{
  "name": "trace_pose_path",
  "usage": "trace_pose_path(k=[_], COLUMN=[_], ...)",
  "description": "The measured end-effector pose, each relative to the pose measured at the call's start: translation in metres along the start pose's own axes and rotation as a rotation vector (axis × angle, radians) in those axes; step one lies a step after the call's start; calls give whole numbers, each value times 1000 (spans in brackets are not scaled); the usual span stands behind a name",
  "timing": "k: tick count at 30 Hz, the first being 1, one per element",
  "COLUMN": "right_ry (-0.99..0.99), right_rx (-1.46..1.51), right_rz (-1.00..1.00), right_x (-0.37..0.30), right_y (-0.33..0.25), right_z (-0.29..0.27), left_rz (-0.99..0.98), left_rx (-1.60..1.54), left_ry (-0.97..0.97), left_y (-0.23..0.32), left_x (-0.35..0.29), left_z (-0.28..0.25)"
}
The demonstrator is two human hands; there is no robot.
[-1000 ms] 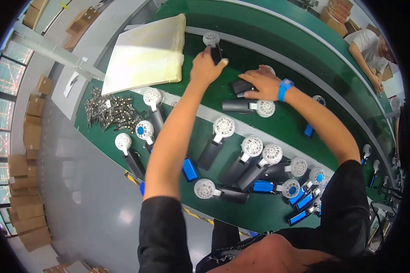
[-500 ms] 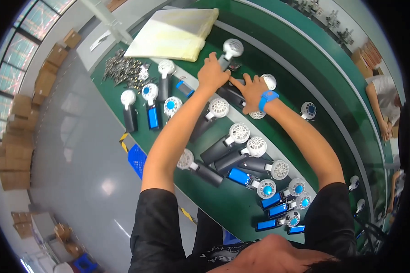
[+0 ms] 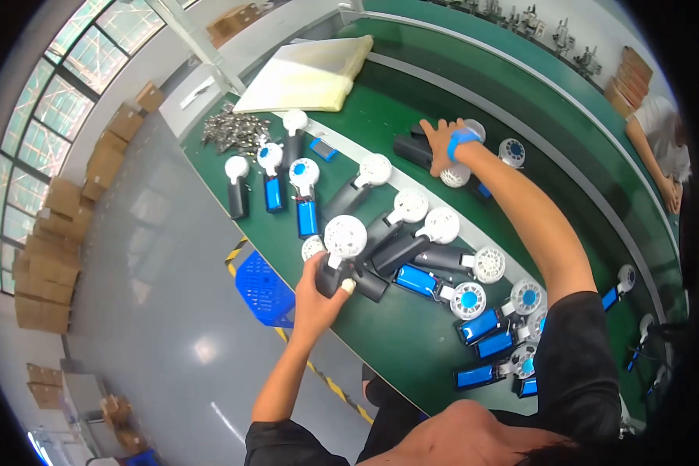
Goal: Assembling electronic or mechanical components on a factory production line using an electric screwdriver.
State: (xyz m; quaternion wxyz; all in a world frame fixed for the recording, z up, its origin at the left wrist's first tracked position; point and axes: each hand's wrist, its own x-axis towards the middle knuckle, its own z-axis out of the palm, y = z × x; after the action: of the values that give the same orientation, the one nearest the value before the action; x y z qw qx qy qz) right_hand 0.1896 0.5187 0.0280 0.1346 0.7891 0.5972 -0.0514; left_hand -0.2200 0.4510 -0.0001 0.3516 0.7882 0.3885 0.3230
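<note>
Lighting bright, largely even. Daylight shows at the windows (image 3: 81, 84), far left of the left hand (image 3: 318, 301). Glare marks the grey floor (image 3: 204, 349) beside that hand. Handheld fan (image 3: 345, 236) above it: head washed pale. Window lines bow; outer rim black. Right hand (image 3: 444, 146) acceptably sharp.

You can read no words, numbers or brands: whatever print the hand-held fans (image 3: 346, 235), the blue blocks (image 3: 307, 218) and your blue wristband (image 3: 464, 138) may carry is too small or blurred to make out. The same goes for the white sheet (image 3: 198, 93) at the far left and the brown cartons (image 3: 53, 264) stacked at your left. The one sign-like marking you can tell is the yellow-and-black striped tape (image 3: 340, 394) below your bench (image 3: 396, 342).
</note>
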Motion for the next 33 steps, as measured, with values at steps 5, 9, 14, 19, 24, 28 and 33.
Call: trace_pose_path(k=[5,9,14,19,24,28,33], right_ry=[-21,32,102,341,428,438,300], right_rx=[30,-23,123,14,-120,-195,-189], right_rz=[4,-36,-28,-111,-101,-130,-93], right_x=[-22,-40,-97,-222,-398,-544,-684], right_y=[10,13,38,41,16,13,3], right_z=[-7,2,-18,-60,-59,-24,52], left_rz=[30,93,151,214,311,419,429], left_rx=[19,47,0,-24,-106,118,198], left_ry=[50,75,128,84,100,-53,16], left_y=[-4,-6,-15,-15,-12,34,41], left_x=[-38,-46,-50,-49,-82,-127,-132], left_z=[22,23,25,28,43,62,79])
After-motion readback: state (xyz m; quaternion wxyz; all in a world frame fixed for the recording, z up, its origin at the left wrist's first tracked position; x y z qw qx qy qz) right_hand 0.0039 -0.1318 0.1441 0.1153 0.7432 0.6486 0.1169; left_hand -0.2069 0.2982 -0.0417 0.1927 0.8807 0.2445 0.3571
